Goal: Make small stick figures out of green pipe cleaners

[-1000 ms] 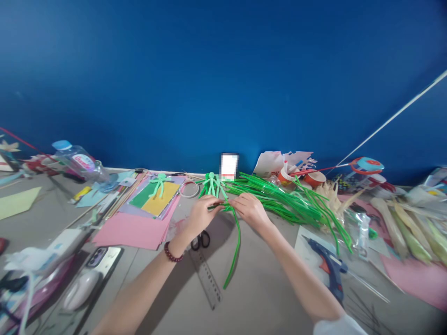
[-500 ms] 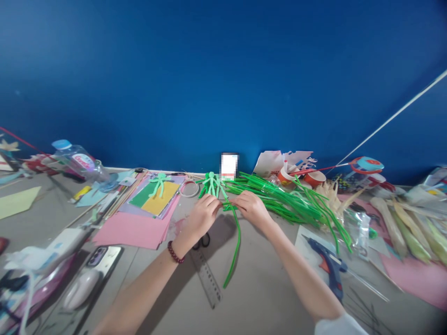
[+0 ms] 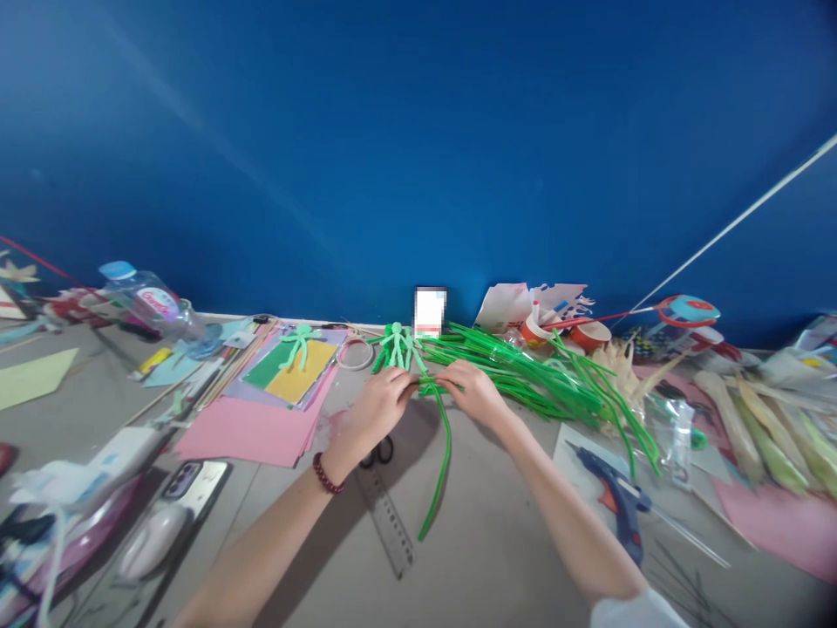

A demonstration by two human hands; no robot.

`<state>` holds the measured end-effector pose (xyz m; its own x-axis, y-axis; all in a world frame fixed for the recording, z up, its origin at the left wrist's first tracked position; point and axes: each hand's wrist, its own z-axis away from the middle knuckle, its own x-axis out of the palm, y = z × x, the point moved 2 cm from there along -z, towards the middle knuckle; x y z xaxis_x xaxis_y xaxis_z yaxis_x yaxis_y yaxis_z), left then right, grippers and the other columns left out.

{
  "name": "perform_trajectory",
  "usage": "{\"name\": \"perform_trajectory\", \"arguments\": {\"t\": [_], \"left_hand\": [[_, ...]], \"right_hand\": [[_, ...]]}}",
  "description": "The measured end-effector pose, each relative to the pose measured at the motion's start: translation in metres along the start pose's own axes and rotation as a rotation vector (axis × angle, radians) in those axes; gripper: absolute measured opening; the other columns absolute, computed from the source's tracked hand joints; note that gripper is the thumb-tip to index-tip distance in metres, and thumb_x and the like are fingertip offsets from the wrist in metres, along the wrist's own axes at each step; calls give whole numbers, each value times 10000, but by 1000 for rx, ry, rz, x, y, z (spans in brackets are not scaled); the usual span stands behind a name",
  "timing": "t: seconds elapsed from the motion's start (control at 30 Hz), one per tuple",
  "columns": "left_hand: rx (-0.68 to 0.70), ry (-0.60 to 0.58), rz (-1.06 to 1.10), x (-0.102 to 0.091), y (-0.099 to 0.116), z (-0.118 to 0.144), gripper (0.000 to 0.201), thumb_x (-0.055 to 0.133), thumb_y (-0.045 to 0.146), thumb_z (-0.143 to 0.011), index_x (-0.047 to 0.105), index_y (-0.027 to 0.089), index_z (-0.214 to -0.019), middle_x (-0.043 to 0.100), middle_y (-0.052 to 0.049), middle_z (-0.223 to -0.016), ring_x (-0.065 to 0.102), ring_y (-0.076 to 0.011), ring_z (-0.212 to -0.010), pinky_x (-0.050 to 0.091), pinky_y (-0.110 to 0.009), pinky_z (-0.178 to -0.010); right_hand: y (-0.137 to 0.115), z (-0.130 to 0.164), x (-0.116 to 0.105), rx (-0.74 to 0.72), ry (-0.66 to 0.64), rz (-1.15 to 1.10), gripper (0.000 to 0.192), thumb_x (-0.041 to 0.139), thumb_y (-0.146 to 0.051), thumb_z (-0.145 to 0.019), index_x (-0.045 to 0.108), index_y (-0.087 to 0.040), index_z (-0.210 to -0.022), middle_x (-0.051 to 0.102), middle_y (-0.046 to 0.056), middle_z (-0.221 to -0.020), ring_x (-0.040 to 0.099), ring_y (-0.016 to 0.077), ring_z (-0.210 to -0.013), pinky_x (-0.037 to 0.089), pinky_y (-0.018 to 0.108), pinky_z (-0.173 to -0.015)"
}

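Note:
My left hand (image 3: 376, 410) and my right hand (image 3: 472, 394) meet at the table's middle, both pinching a green pipe cleaner (image 3: 441, 462). Its upper end is bent between my fingertips; its long tail hangs toward me over the grey table (image 3: 484, 541). A light green pipe-cleaner figure (image 3: 397, 344) lies just beyond my left hand. A big pile of green pipe cleaners (image 3: 536, 379) spreads out to the right of my right hand.
Black scissors (image 3: 377, 451) and a clear ruler (image 3: 391, 523) lie under my left wrist. A blue glue gun (image 3: 615, 499) rests at right. Pink paper (image 3: 255, 432), coloured sheets with another green figure (image 3: 299, 343), a tape ring (image 3: 354, 353), a bottle (image 3: 147, 301) and a phone (image 3: 189, 481) sit at left.
My hands have drawn slightly closer together on the bent end of the pipe cleaner; my fingers have shifted a little. Nothing else has moved.

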<state>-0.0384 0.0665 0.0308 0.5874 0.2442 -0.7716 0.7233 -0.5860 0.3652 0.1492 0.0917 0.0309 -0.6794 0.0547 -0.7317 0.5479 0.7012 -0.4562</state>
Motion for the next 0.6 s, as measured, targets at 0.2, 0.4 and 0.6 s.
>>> {"name": "perform_trajectory", "arguments": {"t": [0.2, 0.4, 0.6], "left_hand": [[20, -8, 44, 0, 3, 2, 172, 496, 199, -878, 633, 208, -983, 651, -46, -883, 611, -160, -817, 487, -287, -745], [27, -29, 67, 2, 2, 5, 202, 433, 146, -893, 628, 177, -935, 625, -57, -846, 594, -160, -795, 491, -286, -711], [45, 13, 6, 2, 6, 5, 184, 429, 144, -888, 609, 169, -918, 610, -54, -827, 581, -154, -772, 482, -277, -699]], "right_hand": [[-9, -2, 3, 70, -31, -100, 169, 535, -242, -864, 700, -206, -868, 690, 57, -800, 588, 183, -780, 464, 298, -715], [-10, -3, 3, 242, -58, -275, 156, 568, -264, -824, 707, -194, -823, 701, 43, -799, 619, 175, -736, 464, 278, -655], [1, -1, 5, 527, -89, -490, 218, 594, -356, -772, 696, -164, -758, 632, 5, -591, 560, 133, -531, 434, 252, -532]]}}
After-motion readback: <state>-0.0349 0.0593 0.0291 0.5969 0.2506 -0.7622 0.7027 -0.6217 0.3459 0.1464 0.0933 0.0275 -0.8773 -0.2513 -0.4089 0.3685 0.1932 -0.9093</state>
